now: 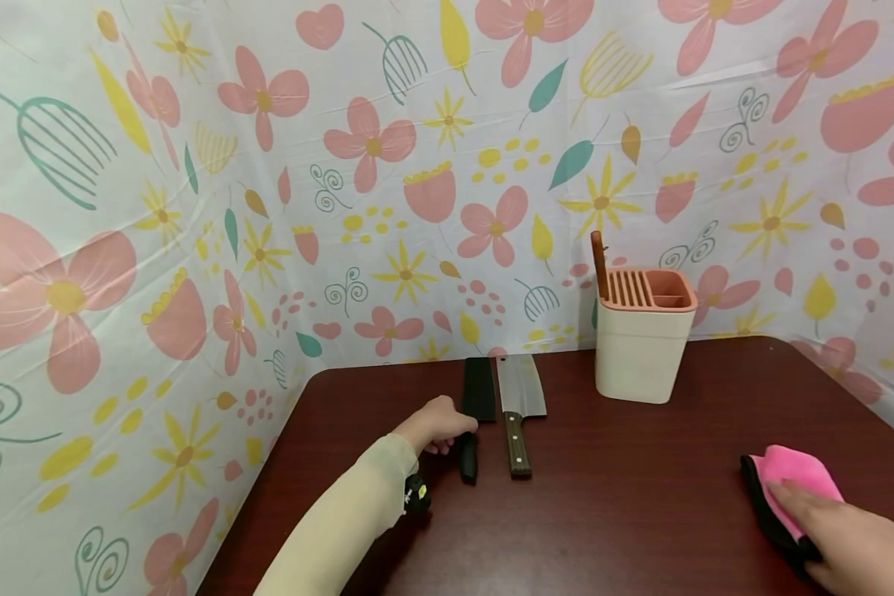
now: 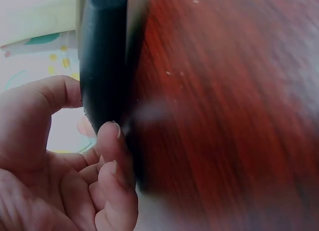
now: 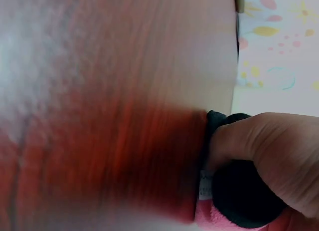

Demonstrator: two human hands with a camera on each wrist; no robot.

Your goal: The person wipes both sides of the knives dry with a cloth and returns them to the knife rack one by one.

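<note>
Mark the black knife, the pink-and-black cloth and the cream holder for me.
Black knife (image 1: 480,391): head view, on its broad blade end.
Pink-and-black cloth (image 1: 799,472): head view, on its pink upper face, just beyond the fingers.
Cream holder (image 1: 641,354): head view, on the front of its body.

Knife (image 1: 480,396) left of cleaver (image 1: 520,397), cloth (image 1: 799,473) far right

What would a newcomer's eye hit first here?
Probably the bright pink-and-black cloth in the right grip, at the right of the dark table. Next, the steel cleaver left of centre, beside the black knife that the left grip pinches. The cream knife holder stands at back right.
</note>
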